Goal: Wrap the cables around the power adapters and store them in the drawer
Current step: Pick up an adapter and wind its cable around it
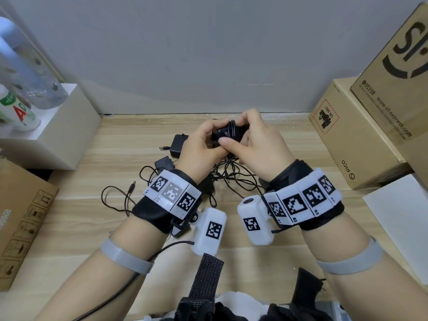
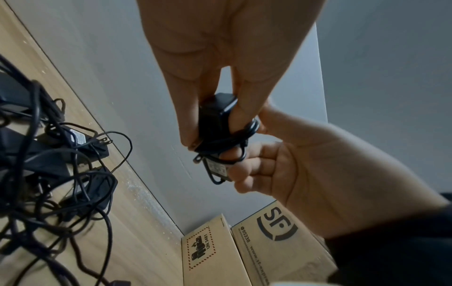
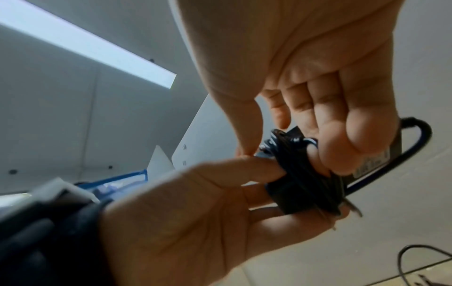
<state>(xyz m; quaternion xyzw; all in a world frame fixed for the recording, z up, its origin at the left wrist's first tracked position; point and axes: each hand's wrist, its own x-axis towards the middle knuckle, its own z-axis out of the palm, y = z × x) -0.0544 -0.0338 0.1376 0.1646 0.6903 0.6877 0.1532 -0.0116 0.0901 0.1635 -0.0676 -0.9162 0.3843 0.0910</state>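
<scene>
Adapter (image 1: 228, 135) sits between both my hands, lifted above the bench (image 1: 289, 177), its cable (image 3: 305, 166) wound in several turns round the middle. My left hand (image 1: 199, 144) has its fingers (image 2: 186, 116) clamped on one end of the block; my right hand (image 1: 257, 147) has its fingers curled on the other end, pinning the coil. It looks light and rigid, with smooth plastic that could slip. The thin cable is springy, so I judge the turns will loosen if let go. Best hold is across the coil, clear of the prongs (image 2: 197, 159). More adapters (image 1: 178, 144) lie tangled on the bench. No drawer in view.
</scene>
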